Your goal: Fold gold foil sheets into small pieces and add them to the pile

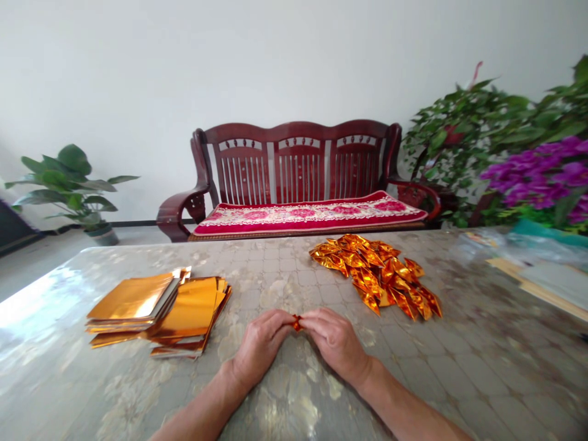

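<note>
Between the fingertips of both hands is a small piece of folded gold foil paper (297,323), mostly hidden by the fingers. My left hand (264,337) pinches it from the left and my right hand (335,339) pinches it from the right, just above the table. Left of my hands lie stacks of flat, square gold foil paper (133,298), partly overlapping and uneven at the edges. To the right and farther back is a heap of folded gold foil pieces (367,266) with pointed ends.
A patterned cloth covers the table (285,404). Plastic bags (482,245) and papers (546,282) lie at its right side, by purple flowers (542,174). Beyond the far edge stands a dark red wooden bench (298,162) with a red cushion (316,214). A potted plant (73,184) stands left.
</note>
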Demonstrator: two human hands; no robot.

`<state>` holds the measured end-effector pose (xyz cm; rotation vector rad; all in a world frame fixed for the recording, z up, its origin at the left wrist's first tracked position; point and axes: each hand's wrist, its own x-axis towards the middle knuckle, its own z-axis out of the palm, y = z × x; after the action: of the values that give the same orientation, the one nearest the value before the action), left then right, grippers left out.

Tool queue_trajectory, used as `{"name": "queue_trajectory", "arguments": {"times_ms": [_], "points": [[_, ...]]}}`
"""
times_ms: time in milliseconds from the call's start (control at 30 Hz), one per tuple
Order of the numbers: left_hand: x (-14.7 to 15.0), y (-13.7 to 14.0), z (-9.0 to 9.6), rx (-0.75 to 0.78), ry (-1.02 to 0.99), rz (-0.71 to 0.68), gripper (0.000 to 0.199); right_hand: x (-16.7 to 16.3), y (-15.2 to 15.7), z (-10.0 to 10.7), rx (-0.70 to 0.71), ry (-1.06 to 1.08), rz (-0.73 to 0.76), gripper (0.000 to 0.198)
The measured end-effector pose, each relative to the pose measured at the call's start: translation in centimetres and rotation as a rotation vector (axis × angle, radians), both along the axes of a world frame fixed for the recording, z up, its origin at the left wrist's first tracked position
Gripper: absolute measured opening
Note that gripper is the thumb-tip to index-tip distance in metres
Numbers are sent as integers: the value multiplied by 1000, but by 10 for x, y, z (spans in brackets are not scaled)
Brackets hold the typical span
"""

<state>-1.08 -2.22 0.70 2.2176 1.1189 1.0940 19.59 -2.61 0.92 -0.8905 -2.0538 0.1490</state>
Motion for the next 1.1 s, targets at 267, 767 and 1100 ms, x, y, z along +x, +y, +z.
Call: {"name": "queue_trajectory", "arguments": {"times_ms": [267, 767, 1100], "points": [[2, -2, -1, -72, -43, 66, 16, -2, -1, 2, 19, 11, 9, 22], [11, -7, 5, -167, -166, 83, 10, -4, -2, 2, -19, 50, 20, 22], [23, -7, 5, -375, -419, 210, 13, -8, -7, 9, -145, 107, 2, 18]]}}
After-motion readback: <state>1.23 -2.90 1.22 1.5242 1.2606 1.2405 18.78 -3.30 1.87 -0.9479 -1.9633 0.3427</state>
